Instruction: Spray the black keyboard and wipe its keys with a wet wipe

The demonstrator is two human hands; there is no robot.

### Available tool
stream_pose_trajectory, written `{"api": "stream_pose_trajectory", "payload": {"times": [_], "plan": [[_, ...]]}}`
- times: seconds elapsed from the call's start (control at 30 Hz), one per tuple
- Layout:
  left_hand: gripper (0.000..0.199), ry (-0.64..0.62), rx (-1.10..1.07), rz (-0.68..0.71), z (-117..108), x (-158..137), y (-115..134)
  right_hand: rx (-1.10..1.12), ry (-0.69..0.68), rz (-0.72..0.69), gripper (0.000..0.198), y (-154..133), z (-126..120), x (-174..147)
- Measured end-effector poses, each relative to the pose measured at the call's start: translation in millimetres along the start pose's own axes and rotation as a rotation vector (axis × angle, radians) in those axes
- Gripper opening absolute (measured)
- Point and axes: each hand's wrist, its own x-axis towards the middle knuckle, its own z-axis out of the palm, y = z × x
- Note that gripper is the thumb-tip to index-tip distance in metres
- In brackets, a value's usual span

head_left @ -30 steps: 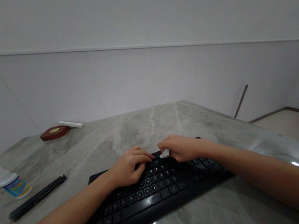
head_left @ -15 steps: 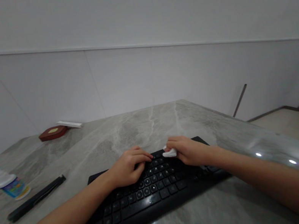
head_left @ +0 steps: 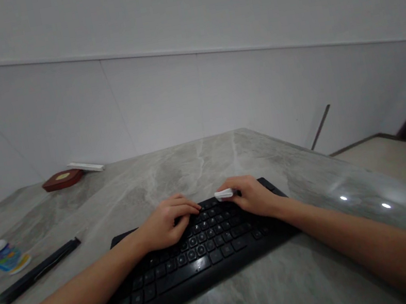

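A black keyboard [head_left: 183, 272] lies at a slant on the grey marbled table, its left end nearer to me. My left hand [head_left: 170, 220] rests on its upper left part, fingers stretched out together towards the top row and thumb apart, gripping nothing. Over the upper right keys, my right hand [head_left: 250, 195] is closed around a folded white cloth [head_left: 223, 195], which may be a tissue. The cloth's end sticks out to the left, close to the top row of keys. Both hands cover some of the keys.
On the left stand a white-capped bottle with a blue label [head_left: 3, 256] and, beside it, a long black stick-like thing [head_left: 39, 271]. A reddish-brown box [head_left: 62, 180] and a white strip [head_left: 86, 166] lie by the wall. The table's right edge drops to the floor.
My right hand has turned and lifted a little, so the white cloth now points more to the left. My left hand keeps its place on the keyboard. The whole view has shifted slightly.
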Motion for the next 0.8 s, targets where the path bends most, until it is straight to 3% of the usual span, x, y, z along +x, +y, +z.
{"api": "stream_pose_trajectory", "payload": {"times": [0.17, 0.6, 0.7, 0.8], "plan": [[0.032, 0.008, 0.008, -0.008, -0.2, -0.4, -0.9, -0.100, 0.004, -0.059, 0.035, -2.2, 7.0, 2.7], [0.034, -0.017, 0.015, -0.031, -0.6, 0.8, -2.6, -0.169, -0.050, -0.024, 0.030, -5.1, 2.7, 5.9], [0.031, -0.049, -0.009, -0.112, -9.7, 12.3, 23.0, -0.187, -0.067, 0.006, 0.031, -7.0, 1.2, 6.2], [0.035, -0.079, -0.256, -0.209, -20.0, 20.7, 76.7, -0.186, -0.064, 0.017, 0.032, -8.3, 1.7, 5.8]]}}
